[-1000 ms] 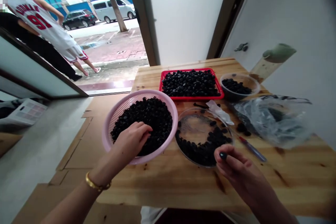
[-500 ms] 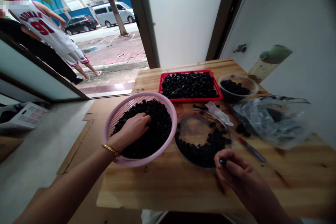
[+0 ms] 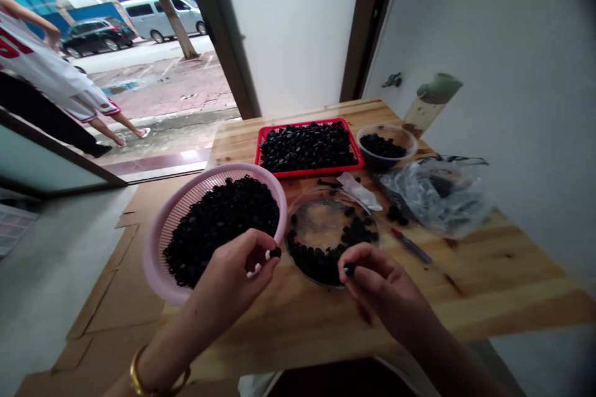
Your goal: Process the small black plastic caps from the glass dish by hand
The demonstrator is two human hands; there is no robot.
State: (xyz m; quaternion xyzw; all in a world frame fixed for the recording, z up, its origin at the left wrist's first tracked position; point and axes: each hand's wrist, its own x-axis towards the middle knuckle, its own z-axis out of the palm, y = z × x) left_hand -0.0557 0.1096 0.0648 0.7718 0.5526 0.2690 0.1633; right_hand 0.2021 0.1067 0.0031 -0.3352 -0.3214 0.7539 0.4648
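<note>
My left hand [image 3: 237,276] hovers over the near rim of a pink colander [image 3: 161,242] heaped with small black pieces, and pinches one black piece [image 3: 275,252] between thumb and fingertips. My right hand [image 3: 386,288] is closed at the near edge of a clear round dish [image 3: 321,214], with another small black piece [image 3: 348,270] held at its fingertips. That dish holds a layer of the same black pieces along its near side.
A red tray [image 3: 307,146] full of black pieces stands behind, with a clear bowl [image 3: 386,146] of them to its right. A crumpled plastic bag [image 3: 435,195], a pen [image 3: 412,245] and a white scrap [image 3: 358,189] lie on the wooden table [image 3: 488,260]. A person stands outside at far left.
My left hand has lifted out of the pink colander's heap toward me with a black piece pinched. The view has swung right. My right hand stays by the clear dish.
</note>
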